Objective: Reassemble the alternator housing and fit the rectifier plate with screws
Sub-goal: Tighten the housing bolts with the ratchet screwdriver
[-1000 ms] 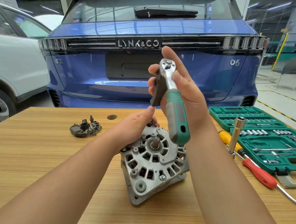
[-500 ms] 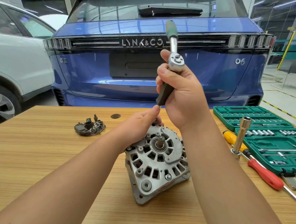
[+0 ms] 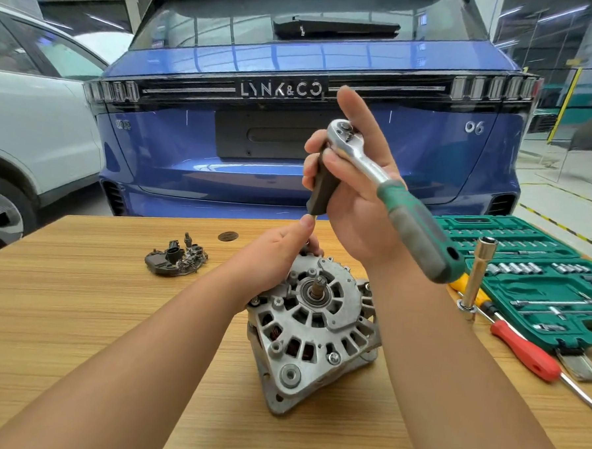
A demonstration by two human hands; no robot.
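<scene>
The alternator (image 3: 311,331) is a round grey metal thing with many holes and a short shaft poking out of its middle. It stands tilted on the wooden table (image 3: 77,316). The left hand (image 3: 272,257) rests on its top back edge, fingers curled over it. Just above it, the right hand (image 3: 354,200) grips a ratchet (image 3: 392,195) with a green handle and a dark socket pointing down.
</scene>
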